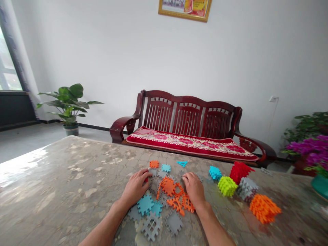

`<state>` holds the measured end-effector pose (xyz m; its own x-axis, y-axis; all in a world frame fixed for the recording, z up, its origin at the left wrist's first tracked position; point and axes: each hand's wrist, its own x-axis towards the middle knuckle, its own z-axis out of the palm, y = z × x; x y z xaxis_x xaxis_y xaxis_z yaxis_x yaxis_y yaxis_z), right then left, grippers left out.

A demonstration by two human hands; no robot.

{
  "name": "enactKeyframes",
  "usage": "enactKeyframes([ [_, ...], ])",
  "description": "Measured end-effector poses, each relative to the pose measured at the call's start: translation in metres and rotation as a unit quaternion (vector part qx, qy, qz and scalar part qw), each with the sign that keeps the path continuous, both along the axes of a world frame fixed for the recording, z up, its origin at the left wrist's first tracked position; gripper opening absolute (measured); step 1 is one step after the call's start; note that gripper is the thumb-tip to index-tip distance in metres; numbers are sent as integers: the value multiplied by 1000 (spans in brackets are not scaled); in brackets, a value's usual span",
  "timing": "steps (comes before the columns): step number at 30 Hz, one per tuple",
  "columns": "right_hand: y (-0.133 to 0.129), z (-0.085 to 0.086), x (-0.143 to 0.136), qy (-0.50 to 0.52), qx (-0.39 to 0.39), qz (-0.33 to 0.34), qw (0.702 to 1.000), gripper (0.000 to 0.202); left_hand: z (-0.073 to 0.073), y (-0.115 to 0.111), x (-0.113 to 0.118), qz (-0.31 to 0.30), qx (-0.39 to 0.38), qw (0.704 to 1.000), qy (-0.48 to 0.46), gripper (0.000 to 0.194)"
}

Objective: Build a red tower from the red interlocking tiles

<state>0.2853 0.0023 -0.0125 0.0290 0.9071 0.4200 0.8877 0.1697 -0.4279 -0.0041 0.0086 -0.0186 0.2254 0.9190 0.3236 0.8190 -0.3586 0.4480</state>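
Note:
My left hand rests at the left of a loose pile of flat interlocking plastic pieces, its fingers curled. A bit of a red piece shows between its thumb and fingers, and its fingertips meet a grey piece. Across the pile, my right hand is closed beside a small grey piece; its fingers hide whatever they hold. Between the hands lie an orange square piece, an orange lattice piece and a turquoise piece. Nearer me are a grey window piece and a plain grey square.
On the table's right stand stacks in blue, lime, red, grey and orange. Behind the table is a wooden bench with a red cover. A flower pot stands at the far right.

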Motion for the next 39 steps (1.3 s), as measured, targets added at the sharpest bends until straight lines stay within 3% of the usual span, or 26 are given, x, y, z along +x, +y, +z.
enactKeyframes([
  [3,4,-4,2,178,10,-6,984,28,0,1,0,-2,2,1000,-3,39],
  [6,9,-8,2,366,-16,-21,930,41,-1,1,-1,-5,1,1000,0,40],
  [8,11,-10,3,441,-22,-30,897,45,-2,2,-1,-4,0,1000,1,40],
  [10,11,-12,6,461,-29,-40,886,45,-4,3,-1,-3,2,1000,0,40],
  [16,11,-15,17,307,-24,-91,947,45,-2,2,-1,-1,2,1000,2,40],
  [22,7,-12,10,109,13,-47,993,42,-2,2,-1,-1,10,1000,-6,39],
  [29,6,-2,0,-42,-29,-4,999,48,-4,3,-2,-1,1,1000,-2,39],
  [34,-1,5,-2,-66,-49,-50,995,52,-1,1,-1,-1,-4,1000,4,39],
  [39,-6,13,1,-76,-62,-47,994,58,0,1,-1,-1,-3,1000,3,40],
])
